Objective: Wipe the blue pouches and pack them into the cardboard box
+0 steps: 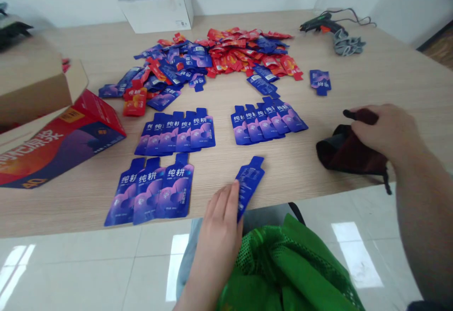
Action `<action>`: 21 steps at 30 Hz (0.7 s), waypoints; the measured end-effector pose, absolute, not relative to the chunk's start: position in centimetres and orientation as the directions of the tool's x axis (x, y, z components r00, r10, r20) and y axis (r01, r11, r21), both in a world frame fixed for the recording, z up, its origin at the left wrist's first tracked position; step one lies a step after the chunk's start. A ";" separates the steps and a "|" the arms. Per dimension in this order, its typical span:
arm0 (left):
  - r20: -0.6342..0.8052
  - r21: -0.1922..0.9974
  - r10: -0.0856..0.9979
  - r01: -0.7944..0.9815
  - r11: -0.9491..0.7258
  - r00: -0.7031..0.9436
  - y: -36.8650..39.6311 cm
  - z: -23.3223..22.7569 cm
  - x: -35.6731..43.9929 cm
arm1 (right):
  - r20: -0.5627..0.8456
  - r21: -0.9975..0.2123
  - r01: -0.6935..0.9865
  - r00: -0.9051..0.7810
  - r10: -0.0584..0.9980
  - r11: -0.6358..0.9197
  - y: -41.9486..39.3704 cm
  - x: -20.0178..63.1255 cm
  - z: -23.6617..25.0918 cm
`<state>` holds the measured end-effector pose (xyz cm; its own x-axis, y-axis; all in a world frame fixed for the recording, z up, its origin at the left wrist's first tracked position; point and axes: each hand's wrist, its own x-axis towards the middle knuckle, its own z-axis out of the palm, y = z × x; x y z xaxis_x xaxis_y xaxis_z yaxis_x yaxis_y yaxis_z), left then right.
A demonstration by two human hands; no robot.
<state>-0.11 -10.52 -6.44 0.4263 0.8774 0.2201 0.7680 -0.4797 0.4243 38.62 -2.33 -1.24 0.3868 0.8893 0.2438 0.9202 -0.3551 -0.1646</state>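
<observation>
My left hand is closed on a blue sachet, pinching its side near the front edge of the table; small print on the sachet faces up. At the right, my right hand grips a dark brown and black cloth pouch with a cord end hanging off it. Left of my left hand lie three overlapping blue-purple sachets. Beyond them is a fanned row of several sachets, and a similar row lies further right. One single sachet rests beyond the pouch.
A mixed heap of red and blue sachets spreads across the back. An open red and blue carton stands at left. A white box is against the wall. At back right are a glue gun and a grey crumpled cloth item.
</observation>
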 end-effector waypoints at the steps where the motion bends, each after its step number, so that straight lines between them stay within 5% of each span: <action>1: 0.237 0.485 0.900 0.758 -0.435 0.365 -10.5 -6.6 -0.4 | 0.232 -0.165 0.920 0.387 0.892 -0.356 -1.4 39.2 -2.1; 5: 0.078 0.780 0.997 0.621 -0.076 0.024 -10.9 -6.4 -1.2 | 0.249 -0.175 0.909 0.412 0.877 -0.378 0.4 39.6 -4.1; 8: -0.255 0.954 0.946 0.109 0.280 -0.200 -11.4 -5.7 -0.5 | 0.359 -0.249 0.911 0.403 0.842 -0.330 -1.5 36.2 -3.0; 10: -0.457 0.879 0.868 -0.248 0.407 -0.196 -11.6 -5.2 0.3 | 0.351 -0.521 0.846 0.335 0.875 -0.115 -3.9 31.8 -1.8; 12: -0.558 0.788 0.819 -0.396 0.472 -0.134 -11.9 -4.9 1.0 | 0.140 -0.813 0.579 0.080 0.987 0.068 -6.4 26.1 -1.1; 15: -0.537 0.810 0.836 -0.345 0.475 -0.110 -12.6 -4.4 1.0 | -0.091 -0.986 0.164 -0.303 0.949 -0.042 -8.4 17.8 -1.4; 18: -0.362 0.932 0.911 -0.052 0.359 -0.199 -13.2 -3.8 -0.9 | -0.121 -0.988 -0.058 -0.291 0.949 -0.144 -8.0 12.5 -2.7; 21: -0.117 0.914 0.976 0.364 0.179 -0.185 -13.2 -3.3 -3.9 | -0.150 -0.969 -0.127 -0.381 0.913 -0.212 -6.8 10.2 -3.8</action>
<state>-3.87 -13.20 -3.28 -0.1853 0.9757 -0.1169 0.3638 0.1786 0.9142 10.20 -6.78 -3.78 -0.3805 0.9126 -0.1497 -0.1268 -0.2118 -0.9691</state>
